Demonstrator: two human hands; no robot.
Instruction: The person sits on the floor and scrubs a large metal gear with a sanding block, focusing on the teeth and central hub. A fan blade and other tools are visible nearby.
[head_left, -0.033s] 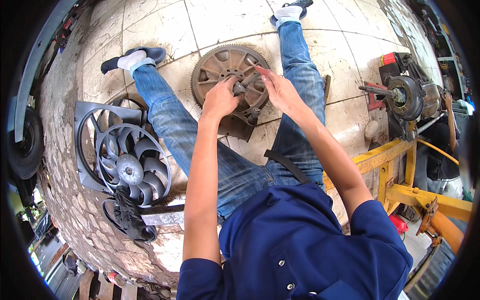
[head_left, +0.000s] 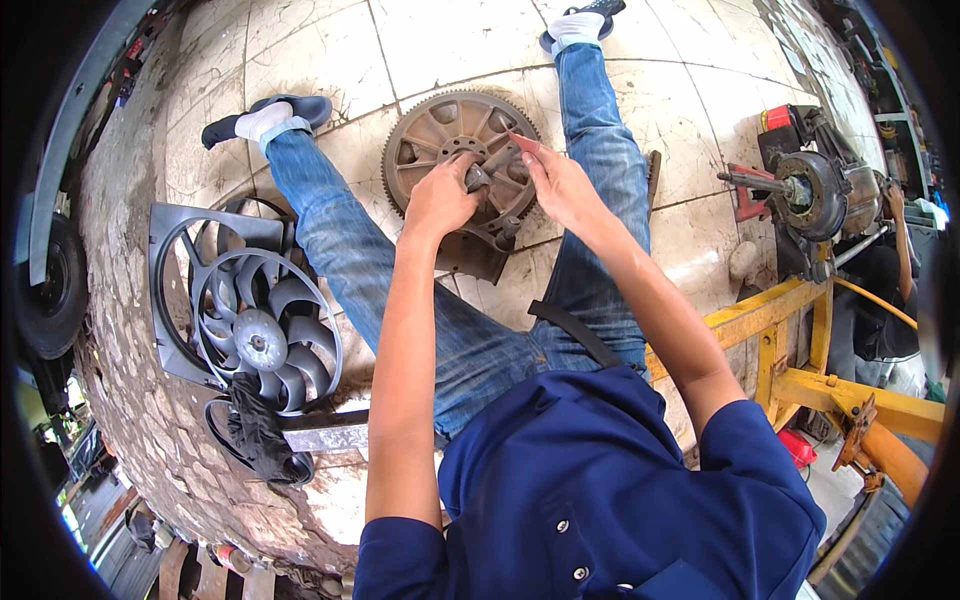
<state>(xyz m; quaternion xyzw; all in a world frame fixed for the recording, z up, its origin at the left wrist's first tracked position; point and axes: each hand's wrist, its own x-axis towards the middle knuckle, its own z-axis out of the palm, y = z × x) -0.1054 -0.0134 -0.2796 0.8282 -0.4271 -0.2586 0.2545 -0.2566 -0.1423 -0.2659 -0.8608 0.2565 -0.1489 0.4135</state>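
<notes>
Shirt cloth, navy, lay nearest us. Our left hand kept its grip curled on a dark metal piece; our right hand pinched a reddish strip. Beneath both, we had the toothed flywheel between our jeans on the tiled floor. Leftward stood a radiator fan; far right, a co-worker's hand showed beside a drum hub.

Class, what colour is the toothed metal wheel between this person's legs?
The toothed metal wheel is dull brownish grey; it shows best in the head view.
</notes>
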